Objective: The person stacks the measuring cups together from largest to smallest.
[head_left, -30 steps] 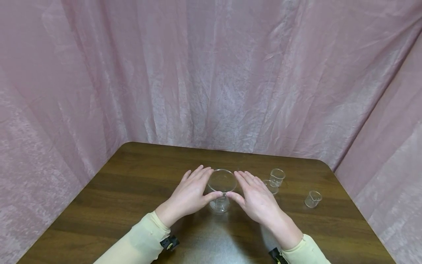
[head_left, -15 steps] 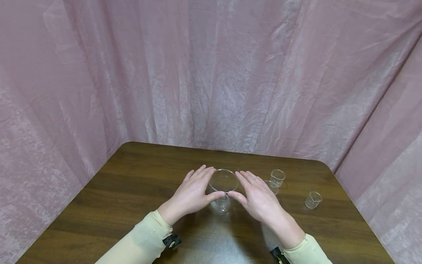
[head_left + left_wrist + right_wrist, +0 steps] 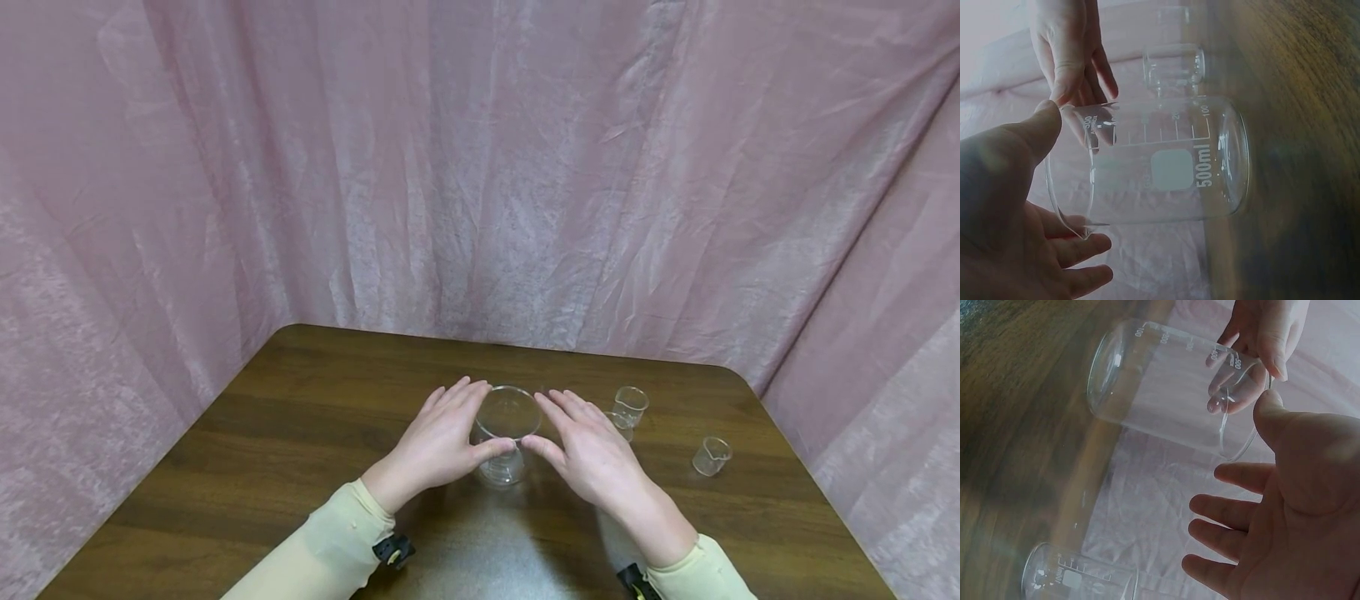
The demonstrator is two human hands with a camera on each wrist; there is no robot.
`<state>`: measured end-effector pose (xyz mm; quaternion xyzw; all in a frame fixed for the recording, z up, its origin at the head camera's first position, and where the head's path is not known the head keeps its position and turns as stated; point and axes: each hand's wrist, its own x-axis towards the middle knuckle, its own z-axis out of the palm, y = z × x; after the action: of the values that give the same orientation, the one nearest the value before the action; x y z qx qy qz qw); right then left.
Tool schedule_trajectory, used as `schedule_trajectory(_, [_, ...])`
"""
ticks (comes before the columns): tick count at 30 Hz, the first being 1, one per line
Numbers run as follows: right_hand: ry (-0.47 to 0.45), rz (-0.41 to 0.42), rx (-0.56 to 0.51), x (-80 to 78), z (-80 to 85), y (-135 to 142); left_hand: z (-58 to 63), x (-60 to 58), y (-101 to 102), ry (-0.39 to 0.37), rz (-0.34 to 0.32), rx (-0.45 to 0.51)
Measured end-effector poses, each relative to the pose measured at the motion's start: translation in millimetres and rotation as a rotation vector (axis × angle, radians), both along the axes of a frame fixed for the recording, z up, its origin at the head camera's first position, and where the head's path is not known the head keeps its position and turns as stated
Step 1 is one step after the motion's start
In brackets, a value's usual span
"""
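Note:
A clear glass beaker (image 3: 504,470) marked 500ml stands upright on the table in front of me. My left hand (image 3: 442,433) spans its rim on the left, thumb at the near side and fingers along the far left. On the right, my right hand (image 3: 592,458) mirrors it, with the thumb at the rim. Both hands' fingers are mostly straight and spread. In the left wrist view the large beaker (image 3: 1160,169) shows its printed scale. The right wrist view has the right fingers (image 3: 1219,540) extending beside the glass; firm contact cannot be told.
Smaller glass beakers stand to the right: one (image 3: 630,408) farther back, another (image 3: 711,457) farther right, and one (image 3: 621,427) partly hidden behind my right hand. The brown wooden table (image 3: 300,417) ends at a pink curtain (image 3: 480,167).
Both hands have shifted very slightly to the right at the large beaker's rim, keeping the same pose. The smaller beakers stay in place.

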<state>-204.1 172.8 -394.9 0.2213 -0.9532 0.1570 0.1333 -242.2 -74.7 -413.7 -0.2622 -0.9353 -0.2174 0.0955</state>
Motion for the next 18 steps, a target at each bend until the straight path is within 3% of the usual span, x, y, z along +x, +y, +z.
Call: schedule_trajectory(18, [0.018,-0.003,-0.019,1.1,0.7,3.0,0.6,1.6,1.7,0.017,-0.004,0.011])
